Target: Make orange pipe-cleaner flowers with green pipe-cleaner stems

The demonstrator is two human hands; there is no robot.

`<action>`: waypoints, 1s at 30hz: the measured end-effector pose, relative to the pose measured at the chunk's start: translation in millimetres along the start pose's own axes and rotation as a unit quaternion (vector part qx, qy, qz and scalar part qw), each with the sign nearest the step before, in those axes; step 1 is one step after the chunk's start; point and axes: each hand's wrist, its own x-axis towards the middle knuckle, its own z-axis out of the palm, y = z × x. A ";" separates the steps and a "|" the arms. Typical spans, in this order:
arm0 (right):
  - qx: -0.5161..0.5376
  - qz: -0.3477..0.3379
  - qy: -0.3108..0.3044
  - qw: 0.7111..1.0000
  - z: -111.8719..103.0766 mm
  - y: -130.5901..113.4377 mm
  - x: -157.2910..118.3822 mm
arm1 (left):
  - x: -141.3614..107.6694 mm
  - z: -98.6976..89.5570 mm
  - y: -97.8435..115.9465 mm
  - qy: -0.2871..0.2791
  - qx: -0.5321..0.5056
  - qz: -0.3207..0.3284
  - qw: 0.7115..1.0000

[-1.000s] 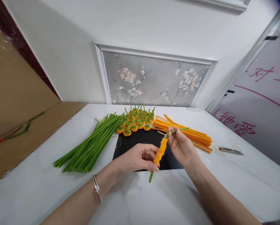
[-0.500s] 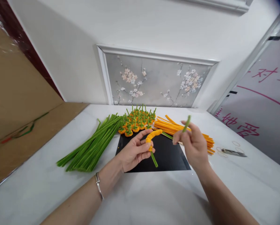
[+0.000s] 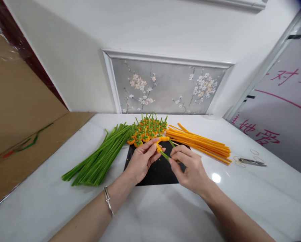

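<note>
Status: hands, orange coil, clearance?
Left hand pinching curved orange coil. Right hand gripping green stem. Orange-and-green flowers close beyond left fingertips.

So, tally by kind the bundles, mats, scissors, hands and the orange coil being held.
Bundles: 2 (green bundle, orange bundle)
Black mat: 1
Scissors: 1
Hands: 2 (left hand, right hand)
Orange coil: 1
Total: 7

Orange coil (image 3: 164,138) partly covered by left hand's (image 3: 143,162) fingers, green stem's (image 3: 164,155) far end lost inside right hand (image 3: 190,168), black mat (image 3: 155,175) partly hidden beneath both, specks there too small to identify, forearms cropped below, board (image 3: 286,111) cropped right.
</note>
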 end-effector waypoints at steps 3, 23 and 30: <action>-0.014 0.000 -0.015 1.000 2.2 1.3 -1.0 | 0.6 -0.1 -3.4 0.007 0.019 0.009 1.000; -0.146 -0.035 -0.031 0.988 11.8 4.2 -5.8 | -3.5 7.0 -9.6 0.041 -0.001 -0.007 0.999; -0.213 -0.072 -0.009 0.974 16.6 3.7 -6.0 | -7.9 13.5 -16.3 0.013 -0.005 -0.011 1.000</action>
